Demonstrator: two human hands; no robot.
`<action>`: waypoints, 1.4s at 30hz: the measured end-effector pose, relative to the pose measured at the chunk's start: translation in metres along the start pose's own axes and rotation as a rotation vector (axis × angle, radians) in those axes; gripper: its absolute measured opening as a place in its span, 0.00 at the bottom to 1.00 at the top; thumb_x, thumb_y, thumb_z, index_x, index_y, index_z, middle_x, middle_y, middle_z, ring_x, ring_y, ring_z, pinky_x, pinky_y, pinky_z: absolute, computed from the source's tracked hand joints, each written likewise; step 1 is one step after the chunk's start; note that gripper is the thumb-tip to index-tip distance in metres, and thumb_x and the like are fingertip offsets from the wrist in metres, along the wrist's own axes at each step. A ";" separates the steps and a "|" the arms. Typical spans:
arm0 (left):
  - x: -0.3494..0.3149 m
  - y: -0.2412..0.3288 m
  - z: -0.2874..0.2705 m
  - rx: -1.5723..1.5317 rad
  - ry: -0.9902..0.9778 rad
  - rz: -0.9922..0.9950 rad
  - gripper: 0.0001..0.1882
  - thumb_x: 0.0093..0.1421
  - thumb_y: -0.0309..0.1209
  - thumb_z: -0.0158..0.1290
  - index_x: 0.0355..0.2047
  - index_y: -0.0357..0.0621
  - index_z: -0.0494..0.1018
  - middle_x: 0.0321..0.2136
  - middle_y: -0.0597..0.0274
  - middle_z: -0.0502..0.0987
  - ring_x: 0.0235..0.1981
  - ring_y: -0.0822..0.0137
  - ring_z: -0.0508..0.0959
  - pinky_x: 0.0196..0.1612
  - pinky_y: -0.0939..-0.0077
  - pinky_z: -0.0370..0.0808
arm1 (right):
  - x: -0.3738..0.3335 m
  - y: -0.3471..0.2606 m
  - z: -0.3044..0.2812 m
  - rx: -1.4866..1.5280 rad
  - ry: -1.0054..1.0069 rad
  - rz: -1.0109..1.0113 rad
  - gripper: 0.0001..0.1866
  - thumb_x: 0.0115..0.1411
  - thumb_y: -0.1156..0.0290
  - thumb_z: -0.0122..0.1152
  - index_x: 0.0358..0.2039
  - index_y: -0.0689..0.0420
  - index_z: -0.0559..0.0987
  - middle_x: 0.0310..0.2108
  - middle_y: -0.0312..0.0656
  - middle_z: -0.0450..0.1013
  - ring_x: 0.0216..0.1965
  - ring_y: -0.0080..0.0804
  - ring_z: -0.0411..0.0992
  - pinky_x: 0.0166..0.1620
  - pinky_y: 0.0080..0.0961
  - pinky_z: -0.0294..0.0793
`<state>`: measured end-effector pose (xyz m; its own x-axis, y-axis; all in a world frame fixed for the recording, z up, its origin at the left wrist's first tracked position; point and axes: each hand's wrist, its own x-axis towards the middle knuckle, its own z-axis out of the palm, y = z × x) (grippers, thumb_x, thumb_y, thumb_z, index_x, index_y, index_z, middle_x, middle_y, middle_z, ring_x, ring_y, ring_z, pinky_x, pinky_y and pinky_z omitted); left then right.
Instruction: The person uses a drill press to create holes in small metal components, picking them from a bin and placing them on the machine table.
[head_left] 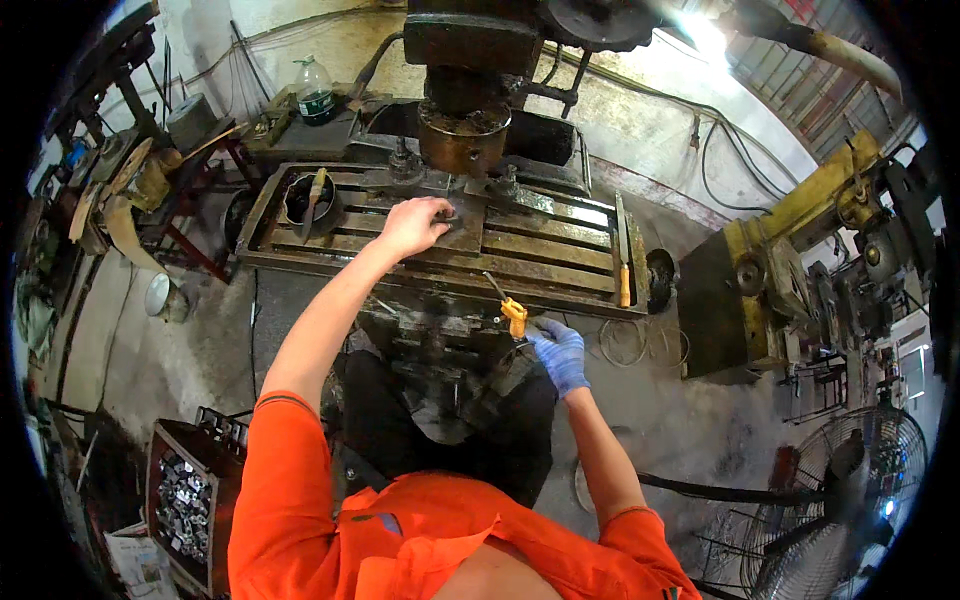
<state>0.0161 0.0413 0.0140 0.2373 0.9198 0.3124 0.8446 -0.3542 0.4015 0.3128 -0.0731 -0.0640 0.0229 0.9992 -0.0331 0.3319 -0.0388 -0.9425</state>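
Note:
My bare left hand (413, 228) reaches over the slotted machine table (550, 268). Its fingers are curled together beside a flat metal plate (464, 232); a small dark bit shows at the fingertips, too small to name. Right above hangs the machine's round, rusty spindle head (464, 138). In front of the table's near edge, my right hand (562, 355), in a blue glove, is closed on the lower end of a yellow air blow gun (514, 316). The gun's thin dark nozzle points up and left toward the table.
A black pot (327, 217) with a wooden-handled brush (316, 188) stands on the table's left. A file (624, 250) with an orange handle lies at its right end. A crate of metal pieces (186, 505) sits lower left, a large fan (850, 480) lower right.

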 end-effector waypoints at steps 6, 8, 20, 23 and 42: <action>-0.002 0.006 -0.006 -0.057 -0.063 -0.134 0.17 0.46 0.37 0.56 0.37 0.50 0.73 0.32 0.58 0.77 0.35 0.54 0.76 0.38 0.63 0.72 | -0.012 0.004 -0.017 -0.026 -0.048 0.146 0.19 0.47 0.69 0.65 0.38 0.66 0.76 0.32 0.42 0.75 0.32 0.23 0.71 0.37 0.19 0.70; 0.002 0.015 -0.004 -0.016 -0.035 -0.196 0.16 0.46 0.38 0.56 0.37 0.50 0.73 0.31 0.58 0.77 0.33 0.54 0.76 0.37 0.63 0.72 | -0.014 0.018 -0.017 -0.034 -0.035 0.110 0.19 0.47 0.69 0.65 0.38 0.67 0.76 0.32 0.43 0.75 0.32 0.23 0.71 0.37 0.19 0.70; 0.010 -0.003 0.002 -0.064 0.040 -0.063 0.13 0.44 0.29 0.54 0.34 0.47 0.74 0.33 0.56 0.76 0.38 0.54 0.74 0.41 0.64 0.70 | -0.028 0.049 -0.038 0.063 0.041 0.161 0.17 0.46 0.67 0.67 0.33 0.65 0.78 0.31 0.44 0.76 0.32 0.25 0.73 0.37 0.21 0.71; 0.008 -0.003 0.002 -0.075 0.014 -0.101 0.13 0.45 0.30 0.54 0.34 0.47 0.74 0.35 0.56 0.75 0.39 0.55 0.73 0.42 0.64 0.70 | -0.033 0.038 -0.041 0.075 0.035 0.221 0.16 0.46 0.68 0.67 0.33 0.65 0.78 0.30 0.42 0.76 0.31 0.24 0.72 0.37 0.20 0.71; 0.039 -0.014 0.038 0.084 0.289 -0.027 0.09 0.49 0.33 0.52 0.33 0.47 0.73 0.25 0.55 0.76 0.30 0.53 0.76 0.32 0.61 0.72 | -0.046 0.048 -0.072 0.189 0.092 0.220 0.10 0.49 0.74 0.61 0.32 0.63 0.78 0.25 0.33 0.74 0.23 0.16 0.66 0.27 0.14 0.65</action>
<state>0.0315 0.0888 -0.0126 0.0781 0.8385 0.5392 0.8882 -0.3042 0.3444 0.3958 -0.1215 -0.0842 0.1629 0.9616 -0.2208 0.1280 -0.2425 -0.9617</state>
